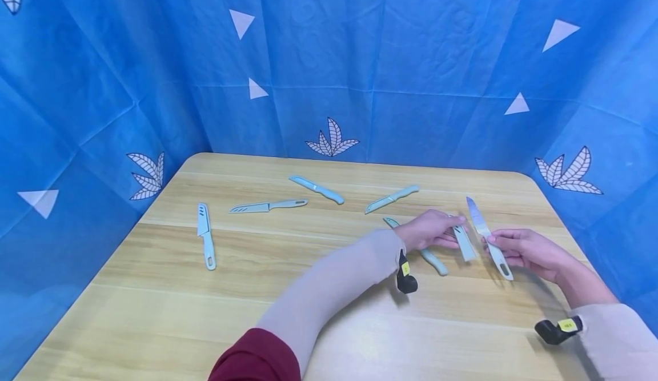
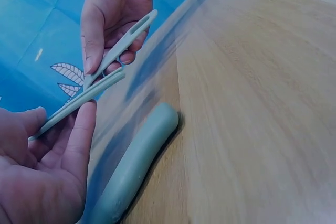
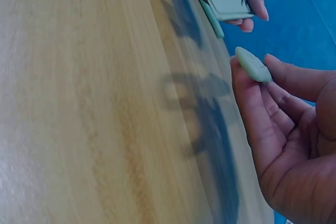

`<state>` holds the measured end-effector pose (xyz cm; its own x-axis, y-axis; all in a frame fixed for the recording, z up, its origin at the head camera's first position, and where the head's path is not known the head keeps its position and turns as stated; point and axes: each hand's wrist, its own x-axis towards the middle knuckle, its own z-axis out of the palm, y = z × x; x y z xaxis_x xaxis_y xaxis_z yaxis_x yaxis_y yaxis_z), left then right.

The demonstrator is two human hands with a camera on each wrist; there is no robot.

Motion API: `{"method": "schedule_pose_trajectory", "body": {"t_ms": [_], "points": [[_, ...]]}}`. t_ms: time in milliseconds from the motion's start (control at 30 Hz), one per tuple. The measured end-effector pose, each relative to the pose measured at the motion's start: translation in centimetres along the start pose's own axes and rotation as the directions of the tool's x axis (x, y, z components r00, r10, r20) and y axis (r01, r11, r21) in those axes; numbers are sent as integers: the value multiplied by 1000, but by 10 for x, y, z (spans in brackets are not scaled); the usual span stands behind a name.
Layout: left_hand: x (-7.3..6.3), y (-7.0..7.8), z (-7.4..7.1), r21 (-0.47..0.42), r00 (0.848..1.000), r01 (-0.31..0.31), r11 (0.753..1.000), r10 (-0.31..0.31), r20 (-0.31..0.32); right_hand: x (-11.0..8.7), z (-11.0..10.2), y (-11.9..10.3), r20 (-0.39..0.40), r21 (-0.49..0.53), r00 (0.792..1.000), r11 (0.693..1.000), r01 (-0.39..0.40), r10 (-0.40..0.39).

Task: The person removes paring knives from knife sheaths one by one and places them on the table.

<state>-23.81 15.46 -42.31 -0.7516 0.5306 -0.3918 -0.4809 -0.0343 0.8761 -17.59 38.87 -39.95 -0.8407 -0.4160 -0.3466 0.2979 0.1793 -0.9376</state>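
At the right of the table, my right hand [image 1: 524, 251] pinches the pale green handle of a knife [image 1: 497, 255], whose bare blade points up and away. Just to its left my left hand [image 1: 430, 229] holds a pale green knife sheath [image 1: 464, 243] between thumb and fingers. In the head view sheath and blade are apart, side by side above the table. The right wrist view shows the wide mouth of the sheath [image 3: 226, 2] and the knife handle's end [image 3: 253, 65]. Beneath my left hand lies a sheathed knife [image 1: 434, 262], partly hidden by that hand.
Further sheathed knives lie on the wooden table [image 1: 247, 295]: one at far left [image 1: 205, 235], a flat one [image 1: 268, 205], one toward the back [image 1: 316, 189] and one right of middle [image 1: 392, 199]. A blue patterned curtain [image 1: 319, 55] surrounds the table's back and sides.
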Motion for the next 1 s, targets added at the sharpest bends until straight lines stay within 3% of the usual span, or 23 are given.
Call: {"method": "schedule_pose_trajectory", "body": {"t_ms": [233,433,767,1000], "points": [[6,-3,8,48,1000,25,999,-25,-10,0,-2,2,-36,-23,999,1000,-19,18],[10,-7,16,118,998,32,992,-25,-60,2,-4,4,-77,-45,995,997,-67,64],[10,-8,27,238,991,68,969,-37,-132,2,-7,5,-69,-56,992,992,-109,105],[7,-5,30,318,990,64,946,-21,-138,1,-6,6,-78,-90,991,989,-116,109]]}}
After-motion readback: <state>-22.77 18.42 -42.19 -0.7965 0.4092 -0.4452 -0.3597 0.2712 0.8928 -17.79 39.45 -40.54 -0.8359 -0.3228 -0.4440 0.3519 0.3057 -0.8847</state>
